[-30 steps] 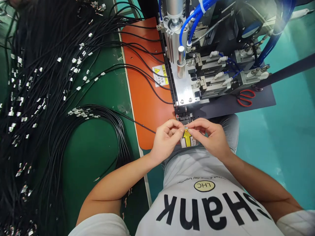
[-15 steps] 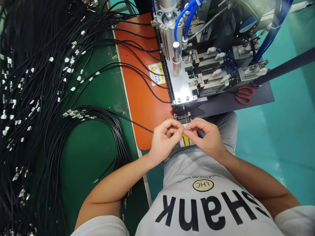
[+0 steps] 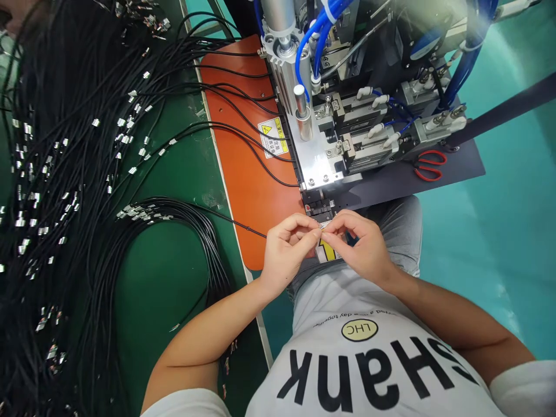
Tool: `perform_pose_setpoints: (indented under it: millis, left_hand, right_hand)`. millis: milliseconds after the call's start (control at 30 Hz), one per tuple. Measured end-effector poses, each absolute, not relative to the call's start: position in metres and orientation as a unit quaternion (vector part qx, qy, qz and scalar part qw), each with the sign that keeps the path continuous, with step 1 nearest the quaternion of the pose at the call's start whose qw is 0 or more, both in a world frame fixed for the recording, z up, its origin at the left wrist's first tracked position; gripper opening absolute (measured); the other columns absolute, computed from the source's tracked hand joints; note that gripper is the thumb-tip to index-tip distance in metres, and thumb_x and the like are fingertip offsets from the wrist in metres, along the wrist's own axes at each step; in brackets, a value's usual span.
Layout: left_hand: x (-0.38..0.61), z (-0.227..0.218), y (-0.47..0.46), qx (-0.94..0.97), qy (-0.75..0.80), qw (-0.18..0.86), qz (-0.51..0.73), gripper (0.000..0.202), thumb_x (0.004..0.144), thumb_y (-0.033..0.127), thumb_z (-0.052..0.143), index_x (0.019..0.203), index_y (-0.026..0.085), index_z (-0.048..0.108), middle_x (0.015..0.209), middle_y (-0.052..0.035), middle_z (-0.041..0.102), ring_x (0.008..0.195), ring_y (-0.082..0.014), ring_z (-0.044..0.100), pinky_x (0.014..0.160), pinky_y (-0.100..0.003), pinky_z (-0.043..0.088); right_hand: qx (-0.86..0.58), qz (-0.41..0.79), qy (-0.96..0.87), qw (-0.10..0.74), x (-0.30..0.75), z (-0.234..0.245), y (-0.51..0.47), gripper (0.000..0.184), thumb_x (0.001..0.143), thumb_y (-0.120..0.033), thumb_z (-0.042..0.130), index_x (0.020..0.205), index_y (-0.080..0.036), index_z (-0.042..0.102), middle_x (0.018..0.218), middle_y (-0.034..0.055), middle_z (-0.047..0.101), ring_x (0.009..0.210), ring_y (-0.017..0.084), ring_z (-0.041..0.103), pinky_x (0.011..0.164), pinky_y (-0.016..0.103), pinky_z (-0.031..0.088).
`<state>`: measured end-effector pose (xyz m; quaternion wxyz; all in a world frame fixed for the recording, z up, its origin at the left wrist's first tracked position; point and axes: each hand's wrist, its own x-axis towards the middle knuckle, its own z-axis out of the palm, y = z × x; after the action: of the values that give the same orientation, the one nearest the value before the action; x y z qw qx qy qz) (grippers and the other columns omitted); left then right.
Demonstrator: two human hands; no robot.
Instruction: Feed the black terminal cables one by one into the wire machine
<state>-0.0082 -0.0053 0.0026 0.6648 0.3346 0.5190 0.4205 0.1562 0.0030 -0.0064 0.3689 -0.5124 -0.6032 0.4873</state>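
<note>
My left hand and my right hand meet fingertip to fingertip just in front of the machine's black fixture. Both pinch the metal end of a thin black cable, which runs off left over the orange mat. The tiny silver connector shows between the fingertips. Under my hands lies a label with a yellow arrow.
A pneumatic machine with blue hoses stands behind the hands. Red-handled scissors lie on its dark base plate. A big heap of black cables with metal ends covers the green table on the left. The teal floor is at right.
Both hands stay pinched on the cable end and have closed in slightly. The view has drifted a little; the hands sit nearer the fixture.
</note>
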Motion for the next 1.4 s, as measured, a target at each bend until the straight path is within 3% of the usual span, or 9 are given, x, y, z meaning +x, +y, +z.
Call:
perform_pose_setpoints:
  millis: [167,467,533,700,900,1167,1400]
  left_hand:
    - [-0.007,0.004,-0.003,0.309,0.507,0.673,0.442,0.012,0.079,0.026,0.074,0.081,0.018,0.065,0.075,0.0015,0.059,0.052,-0.0063,0.049,0.047,-0.021,0.045]
    - [-0.007,0.003,-0.003,0.296,0.528,0.688,0.400,0.017,0.083,0.033,0.072,0.083,0.017,0.064,0.058,0.0053,0.047,0.052,-0.0059,0.042,0.048,-0.018,0.042]
    - [-0.008,0.002,-0.003,0.307,0.532,0.681,0.398,0.018,0.083,0.033,0.072,0.084,0.017,0.065,0.061,0.0044,0.051,0.053,-0.0054,0.043,0.052,-0.019,0.044]
    - [-0.009,0.002,-0.003,0.314,0.535,0.681,0.389,0.021,0.083,0.036,0.073,0.085,0.017,0.065,0.063,0.0036,0.055,0.052,-0.0055,0.045,0.054,-0.020,0.047]
    - [-0.009,0.002,-0.004,0.328,0.530,0.677,0.391,0.022,0.083,0.036,0.073,0.084,0.015,0.064,0.060,0.0045,0.052,0.050,-0.0049,0.043,0.049,-0.018,0.043]
    - [-0.010,0.003,-0.004,0.340,0.543,0.669,0.377,0.021,0.083,0.034,0.072,0.084,0.015,0.064,0.058,0.0052,0.052,0.050,-0.0048,0.045,0.048,-0.018,0.044]
    - [-0.006,0.005,-0.005,0.395,0.543,0.641,0.373,0.022,0.087,0.035,0.068,0.093,0.015,0.061,0.071,0.0018,0.058,0.055,-0.0066,0.053,0.050,-0.019,0.048]
  right_hand:
    - [-0.517,0.487,-0.597,0.372,0.153,-0.008,0.001,0.008,0.085,-0.020,0.065,0.077,-0.021,0.065,0.075,0.0003,0.061,0.066,0.013,0.054,0.060,0.027,0.044]
    - [-0.526,0.480,-0.607,0.353,0.157,-0.010,0.002,0.006,0.084,-0.020,0.068,0.078,-0.021,0.066,0.075,-0.0002,0.062,0.066,0.013,0.057,0.062,0.028,0.046]
    - [-0.518,0.487,-0.614,0.341,0.161,-0.006,0.004,0.002,0.085,-0.023,0.069,0.084,-0.022,0.069,0.080,0.0005,0.064,0.068,0.013,0.059,0.063,0.028,0.048]
    - [-0.522,0.476,-0.615,0.351,0.166,0.004,0.008,0.016,0.089,-0.024,0.066,0.102,-0.025,0.074,0.092,0.0018,0.069,0.074,0.013,0.063,0.066,0.028,0.050]
    - [-0.518,0.470,-0.606,0.379,0.162,0.002,0.003,0.017,0.089,-0.020,0.068,0.100,-0.027,0.078,0.096,0.0017,0.074,0.088,0.017,0.068,0.075,0.030,0.055]
    - [-0.517,0.417,-0.604,0.441,0.156,-0.007,0.004,0.008,0.082,-0.019,0.075,0.084,-0.026,0.078,0.084,-0.0001,0.074,0.079,0.016,0.067,0.074,0.031,0.053]
    - [-0.528,0.405,-0.599,0.446,0.155,-0.012,0.005,0.009,0.085,-0.015,0.070,0.079,-0.022,0.071,0.080,-0.0001,0.070,0.076,0.015,0.062,0.068,0.029,0.048]
